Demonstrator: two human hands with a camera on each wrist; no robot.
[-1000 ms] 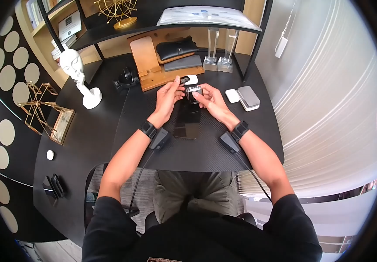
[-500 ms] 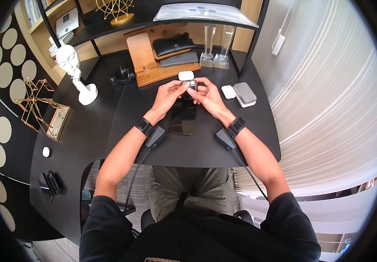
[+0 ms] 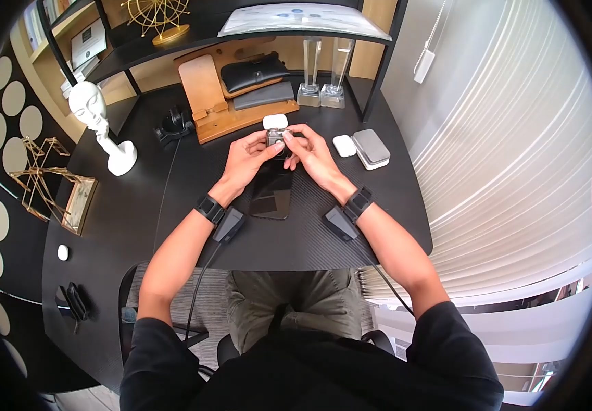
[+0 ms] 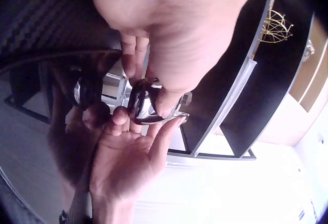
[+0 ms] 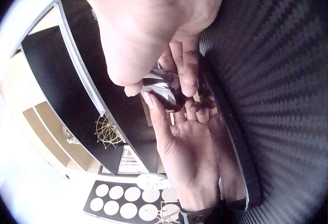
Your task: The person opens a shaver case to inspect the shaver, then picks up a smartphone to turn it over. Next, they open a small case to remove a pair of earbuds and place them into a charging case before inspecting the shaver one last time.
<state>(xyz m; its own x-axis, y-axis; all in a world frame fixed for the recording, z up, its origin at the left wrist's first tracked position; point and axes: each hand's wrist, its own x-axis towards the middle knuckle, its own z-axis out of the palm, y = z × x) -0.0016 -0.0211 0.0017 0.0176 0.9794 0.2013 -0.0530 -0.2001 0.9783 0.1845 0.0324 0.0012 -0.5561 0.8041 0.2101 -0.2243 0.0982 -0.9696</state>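
Both hands hold a small, rounded, glossy dark object [image 3: 279, 135] with silvery reflections, just above the desk; its exact kind I cannot tell. My left hand [image 3: 246, 161] grips its left side, and the thumb lies on its face. From the other side, my right hand [image 3: 318, 161] pinches it with thumb and fingers. The left wrist view shows the shiny curved body [image 4: 145, 102] between the two hands, with a thin bright rim. Just beyond the fingertips sits a white rounded case [image 3: 275, 122]. Below the hands a black phone [image 3: 270, 198] lies flat, mirroring them.
Right of the hands are a white case [image 3: 344, 146] and a grey-topped box [image 3: 372, 147]. Behind stands a wooden organizer [image 3: 203, 85] bearing a black pouch [image 3: 255, 72]. A white face sculpture [image 3: 123, 157] and a gold frame ornament [image 3: 49, 171] stand at left.
The left hand, earlier apart beside the white case with a small dark piece at its fingers, has moved in to join the right hand on the glossy object. The head view has shifted slightly.
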